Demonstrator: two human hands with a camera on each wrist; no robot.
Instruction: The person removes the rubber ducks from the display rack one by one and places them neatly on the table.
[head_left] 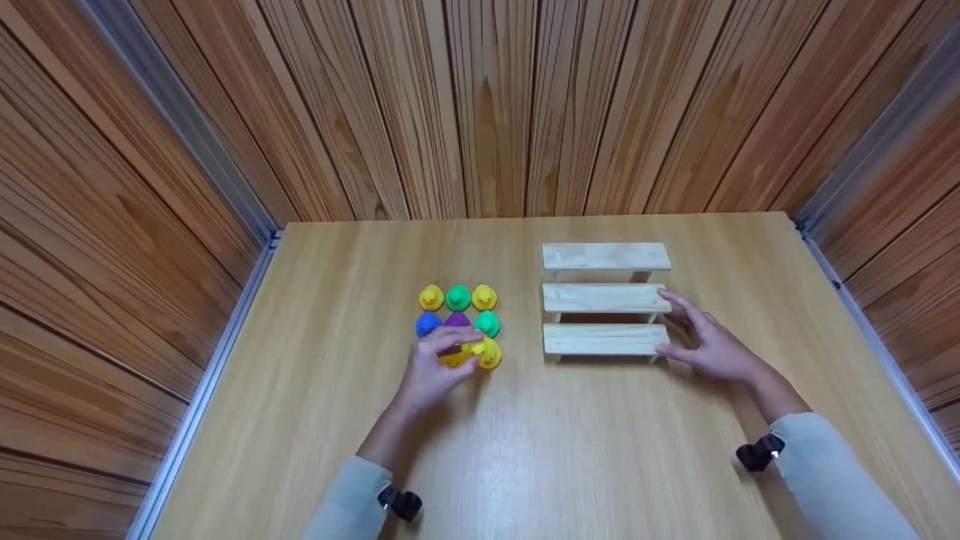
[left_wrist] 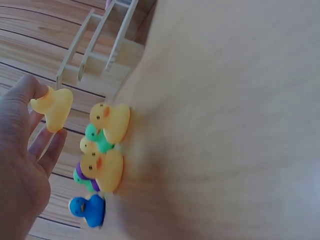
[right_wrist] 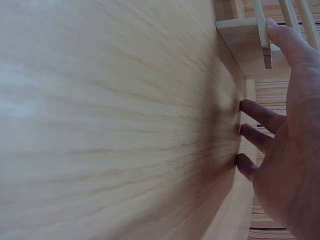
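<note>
My left hand (head_left: 433,371) pinches a small yellow rubber duck (left_wrist: 59,109) between thumb and fingers, raised above the other ducks. Below it, two yellow ducks (left_wrist: 114,122) make up the nearest row on the table. Behind them stand a blue duck (head_left: 428,323), a purple duck (head_left: 457,319) and a green duck (head_left: 487,323). In the farthest row, another green duck (head_left: 458,298) sits between two yellow ones. At the right end of a three-step wooden stand (head_left: 606,340), my right hand (head_left: 712,346) has its fingers spread, the thumb touching the lowest step.
The wooden table (head_left: 525,450) carries both the ducks and the stand, with the stand right of the ducks. Wood-plank walls (head_left: 487,112) rise at the back and both sides. Metal rails (head_left: 202,390) run along the table's side edges.
</note>
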